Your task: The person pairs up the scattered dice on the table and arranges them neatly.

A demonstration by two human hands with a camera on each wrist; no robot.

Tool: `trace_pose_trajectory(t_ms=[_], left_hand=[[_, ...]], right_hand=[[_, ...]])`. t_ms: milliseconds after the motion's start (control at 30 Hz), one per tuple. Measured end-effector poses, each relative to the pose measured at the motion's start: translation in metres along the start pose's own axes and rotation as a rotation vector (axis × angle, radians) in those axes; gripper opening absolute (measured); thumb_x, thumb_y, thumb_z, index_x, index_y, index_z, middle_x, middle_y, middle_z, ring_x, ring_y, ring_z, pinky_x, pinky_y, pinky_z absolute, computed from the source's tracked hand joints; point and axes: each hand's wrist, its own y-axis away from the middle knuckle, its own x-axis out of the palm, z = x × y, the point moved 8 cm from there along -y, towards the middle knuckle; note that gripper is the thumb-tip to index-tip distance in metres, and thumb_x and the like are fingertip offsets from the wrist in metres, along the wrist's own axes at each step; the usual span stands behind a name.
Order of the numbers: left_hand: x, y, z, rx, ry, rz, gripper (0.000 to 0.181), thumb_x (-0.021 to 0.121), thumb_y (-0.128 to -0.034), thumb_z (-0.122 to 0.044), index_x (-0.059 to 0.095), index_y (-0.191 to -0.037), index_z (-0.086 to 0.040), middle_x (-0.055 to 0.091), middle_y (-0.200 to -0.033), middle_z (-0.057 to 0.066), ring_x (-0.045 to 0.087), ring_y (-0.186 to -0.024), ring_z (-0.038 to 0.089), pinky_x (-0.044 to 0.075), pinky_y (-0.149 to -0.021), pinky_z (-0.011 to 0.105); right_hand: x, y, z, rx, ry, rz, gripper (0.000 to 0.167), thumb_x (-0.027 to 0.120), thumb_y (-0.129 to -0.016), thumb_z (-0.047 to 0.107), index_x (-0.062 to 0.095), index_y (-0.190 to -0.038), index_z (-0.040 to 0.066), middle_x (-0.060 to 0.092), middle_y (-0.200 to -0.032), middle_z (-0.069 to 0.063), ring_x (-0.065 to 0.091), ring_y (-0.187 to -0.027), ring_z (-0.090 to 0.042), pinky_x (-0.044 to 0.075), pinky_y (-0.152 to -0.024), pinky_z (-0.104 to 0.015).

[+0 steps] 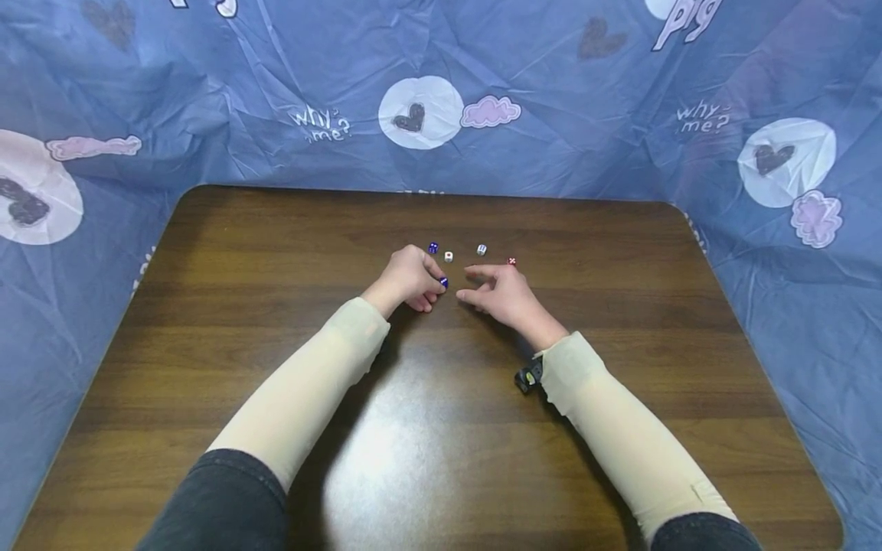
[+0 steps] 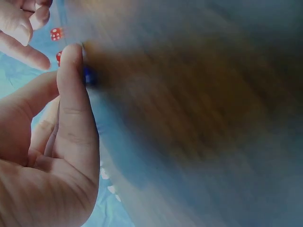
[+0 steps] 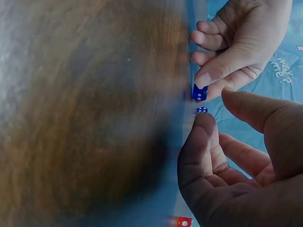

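Note:
A blue die is pinched between the thumb and finger of the left hand, just over the table; in the right wrist view the held blue die shows white pips beneath the left thumb. To its right, the right hand has thumb and forefinger apart with nothing between them. Beyond the hands lie a second blue die, a white die with a red pip and another white die. A red die sits by the right hand's knuckles.
The brown wooden table has rounded corners. A patterned blue cloth hangs behind it and at both sides. A small black device is at the right wrist. Two red dice show in the left wrist view, one near the right hand.

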Motion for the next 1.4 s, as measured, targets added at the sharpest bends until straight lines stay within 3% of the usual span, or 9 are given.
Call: trace_pose_trajectory(t_ms=[667,867,1133,1400], left_hand=[[0.016,0.039,0.014,0.03,-0.1,0.018,0.008,0.079,-0.086,0.004,0.077,-0.093,0.001,0.069,-0.066,0.018,0.069,-0.052,0.027,0.061,-0.049,0.037],[0.021,0.05,0.018,0.012,-0.13,0.011,0.006,0.08,-0.0849,0.003,0.078,-0.088,-0.001,0.069,-0.065,0.016,0.069,-0.052,0.027,0.061,-0.048,0.036],[0.025,0.057,0.016,0.055,-0.135,0.011,0.012,0.082,-0.0838,0.001,0.08,-0.095,-0.004,0.069,-0.063,0.016,0.068,-0.05,0.027,0.06,-0.046,0.036],[0.021,0.062,0.016,0.059,-0.138,-0.024,0.013,0.082,-0.0834,0.0,0.079,-0.095,-0.005,0.068,-0.063,0.015,0.068,-0.05,0.027,0.06,-0.045,0.035]], right_hand=[[0.022,0.02,0.003,-0.057,0.049,0.068,0.043,0.08,-0.091,0.027,0.07,-0.128,0.007,0.071,-0.072,-0.001,0.061,-0.062,-0.013,0.046,-0.052,-0.027],[0.031,0.03,0.005,-0.058,0.078,0.118,0.036,0.081,-0.09,0.025,0.074,-0.122,0.009,0.072,-0.074,0.001,0.059,-0.061,-0.013,0.046,-0.052,-0.027],[0.034,0.033,0.013,-0.115,0.157,0.087,0.031,0.084,-0.087,0.021,0.078,-0.115,0.009,0.068,-0.069,0.004,0.059,-0.06,-0.012,0.048,-0.054,-0.028],[0.039,0.033,0.02,-0.139,0.177,0.078,0.028,0.084,-0.087,0.018,0.078,-0.112,0.01,0.068,-0.069,0.005,0.061,-0.061,-0.011,0.049,-0.055,-0.027]])
